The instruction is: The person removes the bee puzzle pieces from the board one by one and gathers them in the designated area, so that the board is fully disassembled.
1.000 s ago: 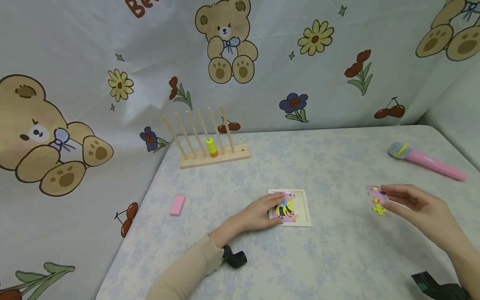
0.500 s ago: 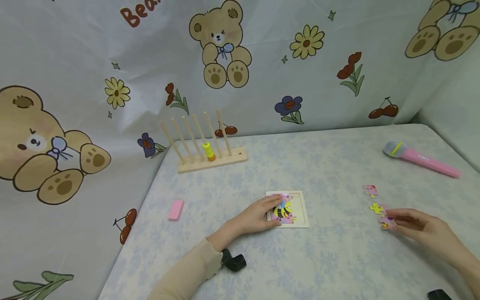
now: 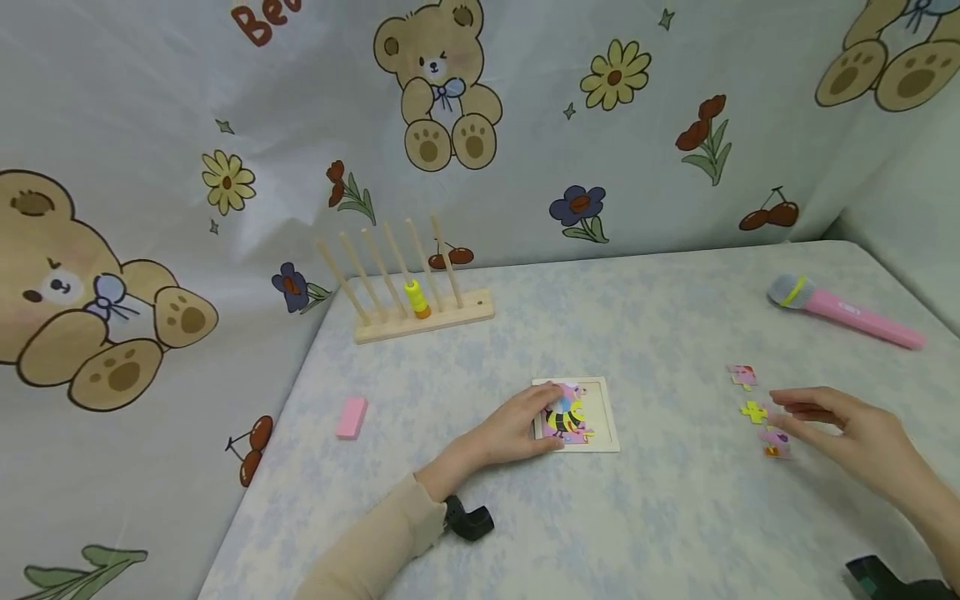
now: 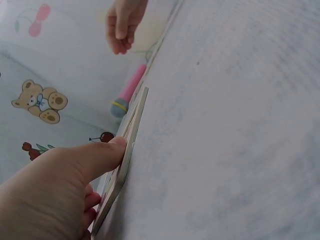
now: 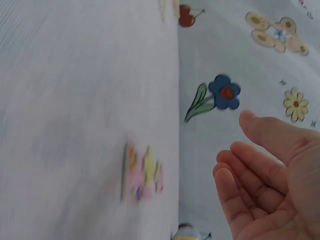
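Observation:
A square wooden puzzle board (image 3: 604, 421) lies on the table, its left part filled with bee picture pieces (image 3: 567, 421). My left hand (image 3: 510, 432) holds the board by its left side. In the left wrist view its thumb (image 4: 102, 157) presses on the board's rim, and the other fingers are partly hidden behind. To the right, three loose puzzle pieces lie in a rough column: a pink one (image 3: 742, 375), a yellow one (image 3: 753, 412) and a pink-purple one (image 3: 776, 442). My right hand (image 3: 862, 433) hovers beside them, fingers loosely bent, with nothing in its grasp.
A toy microphone (image 3: 862, 319) lies at the right back. At the left back stands a wooden peg rack (image 3: 457, 311) with yellow and orange beads (image 3: 416, 297) on one peg. A pink block (image 3: 352, 418) lies left of my left arm. A bear-print cloth hangs behind the table.
My right hand has spread the held puzzle pieces apart on the table, let go of the last one and risen slightly. My left hand stays on the puzzle board.

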Available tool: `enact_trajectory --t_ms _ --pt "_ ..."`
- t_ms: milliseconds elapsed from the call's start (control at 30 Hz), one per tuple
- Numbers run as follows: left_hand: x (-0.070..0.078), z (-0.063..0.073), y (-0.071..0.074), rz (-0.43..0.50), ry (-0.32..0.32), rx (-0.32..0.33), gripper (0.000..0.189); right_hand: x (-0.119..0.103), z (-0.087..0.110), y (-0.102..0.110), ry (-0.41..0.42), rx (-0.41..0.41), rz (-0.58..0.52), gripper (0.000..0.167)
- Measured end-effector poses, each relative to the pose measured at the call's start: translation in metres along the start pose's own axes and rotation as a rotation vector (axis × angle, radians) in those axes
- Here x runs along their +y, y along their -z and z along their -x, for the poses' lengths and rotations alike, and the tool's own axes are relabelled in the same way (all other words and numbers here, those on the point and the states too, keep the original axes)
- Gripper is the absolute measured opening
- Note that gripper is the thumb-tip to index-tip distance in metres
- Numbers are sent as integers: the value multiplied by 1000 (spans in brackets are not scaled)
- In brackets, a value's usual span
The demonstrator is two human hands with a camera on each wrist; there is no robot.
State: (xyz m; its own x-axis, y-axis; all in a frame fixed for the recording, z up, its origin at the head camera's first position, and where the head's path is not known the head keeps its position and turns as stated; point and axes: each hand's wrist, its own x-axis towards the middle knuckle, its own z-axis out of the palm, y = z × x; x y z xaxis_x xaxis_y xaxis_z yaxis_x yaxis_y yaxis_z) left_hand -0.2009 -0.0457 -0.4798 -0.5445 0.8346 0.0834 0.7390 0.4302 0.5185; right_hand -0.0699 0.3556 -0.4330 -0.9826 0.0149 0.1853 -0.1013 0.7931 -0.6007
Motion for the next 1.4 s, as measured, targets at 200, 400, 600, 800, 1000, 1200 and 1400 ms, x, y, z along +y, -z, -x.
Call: enact_trajectory --t_ms 200,400,600,800,1000,1200,1400 --pt "-2 2 -2 -1 10 17 76 -63 -32 -35 159 -72 -164 28" --pt "-7 3 -4 6 24 29 80 -103 -75 -93 239 -208 -258 28" --pt "-6 6 -4 7 53 -5 81 -108 -91 -130 225 -256 -269 31" --pt "-6 6 -2 14 39 16 79 -102 -91 -144 218 -217 -266 27" --pt "-6 4 -3 12 30 24 80 -103 -88 -149 323 -142 -165 22" --pt "-6 3 -3 14 23 24 79 -105 -84 -152 367 -88 -81 26" --pt "-8 3 -4 9 29 23 79 -106 -83 -156 345 -72 -78 29"
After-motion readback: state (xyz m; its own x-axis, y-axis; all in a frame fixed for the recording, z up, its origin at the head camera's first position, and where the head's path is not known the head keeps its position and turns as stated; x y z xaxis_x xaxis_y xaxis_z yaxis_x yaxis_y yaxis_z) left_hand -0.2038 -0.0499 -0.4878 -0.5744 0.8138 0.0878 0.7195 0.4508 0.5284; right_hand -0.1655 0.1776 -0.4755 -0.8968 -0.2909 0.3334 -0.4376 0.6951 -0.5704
